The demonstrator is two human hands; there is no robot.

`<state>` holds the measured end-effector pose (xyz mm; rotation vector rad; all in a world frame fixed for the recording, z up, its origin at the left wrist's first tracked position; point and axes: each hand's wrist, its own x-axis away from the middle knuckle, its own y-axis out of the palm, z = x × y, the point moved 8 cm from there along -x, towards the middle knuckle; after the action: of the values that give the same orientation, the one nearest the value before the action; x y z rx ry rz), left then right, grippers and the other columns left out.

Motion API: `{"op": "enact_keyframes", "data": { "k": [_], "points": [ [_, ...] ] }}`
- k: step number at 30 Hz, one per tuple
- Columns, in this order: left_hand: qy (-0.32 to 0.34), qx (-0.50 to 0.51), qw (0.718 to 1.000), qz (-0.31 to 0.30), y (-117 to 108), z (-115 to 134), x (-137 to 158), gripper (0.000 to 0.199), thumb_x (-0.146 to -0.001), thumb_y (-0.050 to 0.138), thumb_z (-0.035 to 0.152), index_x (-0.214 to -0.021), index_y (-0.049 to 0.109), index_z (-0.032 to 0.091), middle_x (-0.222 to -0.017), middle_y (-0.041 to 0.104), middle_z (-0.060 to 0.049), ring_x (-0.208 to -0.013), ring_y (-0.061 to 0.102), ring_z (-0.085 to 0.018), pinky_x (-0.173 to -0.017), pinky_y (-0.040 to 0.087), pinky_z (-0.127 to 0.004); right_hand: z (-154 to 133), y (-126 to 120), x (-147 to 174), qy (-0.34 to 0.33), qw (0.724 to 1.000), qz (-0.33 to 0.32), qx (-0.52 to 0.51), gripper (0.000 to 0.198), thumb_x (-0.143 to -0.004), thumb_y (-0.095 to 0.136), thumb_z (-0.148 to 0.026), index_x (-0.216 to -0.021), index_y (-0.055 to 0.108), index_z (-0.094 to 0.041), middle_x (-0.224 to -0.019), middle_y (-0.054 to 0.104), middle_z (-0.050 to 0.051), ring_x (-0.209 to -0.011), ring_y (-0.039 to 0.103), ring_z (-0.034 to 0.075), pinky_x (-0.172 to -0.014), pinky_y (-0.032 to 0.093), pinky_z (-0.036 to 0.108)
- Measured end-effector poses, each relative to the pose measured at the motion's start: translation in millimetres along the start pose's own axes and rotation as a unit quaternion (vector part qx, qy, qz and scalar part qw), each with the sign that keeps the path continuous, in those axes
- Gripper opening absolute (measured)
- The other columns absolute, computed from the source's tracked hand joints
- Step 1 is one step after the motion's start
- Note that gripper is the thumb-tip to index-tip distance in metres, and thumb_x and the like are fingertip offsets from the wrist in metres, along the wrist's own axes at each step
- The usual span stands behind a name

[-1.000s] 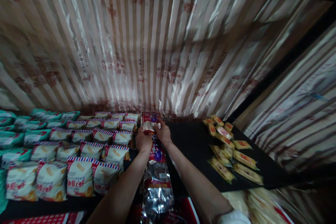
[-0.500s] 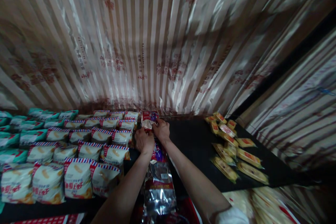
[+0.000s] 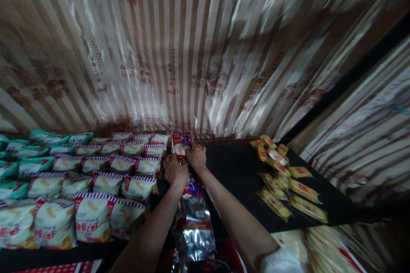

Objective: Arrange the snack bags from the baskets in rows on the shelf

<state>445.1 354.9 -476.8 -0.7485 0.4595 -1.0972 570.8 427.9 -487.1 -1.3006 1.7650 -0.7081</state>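
Note:
My left hand (image 3: 176, 171) and my right hand (image 3: 196, 157) are close together over the dark tabletop, fingers curled on the near end of a red snack packet (image 3: 182, 138). The packet lies near the back edge, its printed front partly covered by my fingers. Below my hands, a purple-and-red packet (image 3: 193, 187) shows between my wrists. Nearer to me, a shiny silver packet (image 3: 195, 239) with a barcode patch lies between my forearms. Whether these packets are joined is hidden by my hands.
Rows of white snack bags (image 3: 92, 219) stand left of my arms, with green bags (image 3: 35, 166) farther left. Yellow wrapped snacks (image 3: 282, 175) lie scattered on the right of the black tabletop (image 3: 230, 170). Striped sheeting (image 3: 192, 51) hangs behind.
The view has shifted a little, so the bags on the left sit slightly farther left. Both hands stay at the red packet with almost no movement.

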Motion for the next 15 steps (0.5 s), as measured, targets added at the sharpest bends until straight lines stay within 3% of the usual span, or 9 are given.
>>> {"op": "enact_keyframes", "data": {
  "k": [9, 15],
  "points": [
    [0.023, -0.026, 0.999, -0.001, -2, 0, 0, 0.039, -0.083, 0.045, 0.024, -0.120, 0.055, 0.017, -0.124, 0.057, -0.009, -0.112, 0.048, -0.026, -0.091, 0.042, -0.034, 1, -3, 4, -0.021, 0.999, 0.044, -0.018, 0.032, -0.080, 0.048, -0.018, -0.107, 0.065, -0.012, -0.118, 0.062, 0.015, -0.115, 0.051, 0.023, -0.098, 0.031, 0.034],
    [0.098, -0.017, 0.994, 0.049, -20, 10, 31, 0.036, -0.079, 0.048, 0.019, -0.113, 0.060, 0.020, -0.125, 0.056, -0.007, -0.114, 0.045, -0.025, -0.096, 0.039, -0.034, 16, -32, 30, 0.027, 0.994, 0.053, -0.094, 0.034, -0.081, 0.045, -0.018, -0.109, 0.062, -0.010, -0.119, 0.061, 0.014, -0.116, 0.050, 0.022, -0.101, 0.032, 0.035]
  ]
}}
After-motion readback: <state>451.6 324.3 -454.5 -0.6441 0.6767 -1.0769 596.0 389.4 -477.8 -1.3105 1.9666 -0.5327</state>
